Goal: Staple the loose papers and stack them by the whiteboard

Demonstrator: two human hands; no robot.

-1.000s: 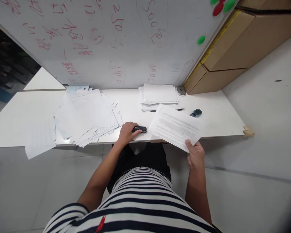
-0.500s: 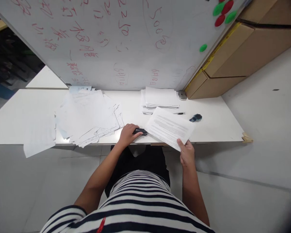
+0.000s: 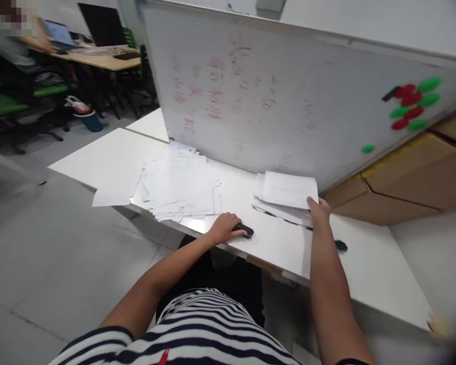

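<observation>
gripping paper [image 3: 289, 188] with right hand [image 3: 319, 209], black stapler [image 3: 247, 231] with left hand [image 3: 225, 228].

The left hand [image 3: 223, 228], center of frame, covers the left end of the black object [image 3: 246, 231]. At right of center, the fingertips of the right hand [image 3: 319, 210] are hidden below the top sheet [image 3: 289, 188]; its print is too faint to read. The right forearm [image 3: 329, 274] partly hides the dark item [image 3: 341, 246]. Red writing [image 3: 216, 96], upper center, is blurred. The right edge cuts off the boxes [image 3: 406, 190]. The lower edge cuts off the striped shirt [image 3: 205, 324]. The pale object [image 3: 439, 323], lower right, is blurred beyond identification.
</observation>
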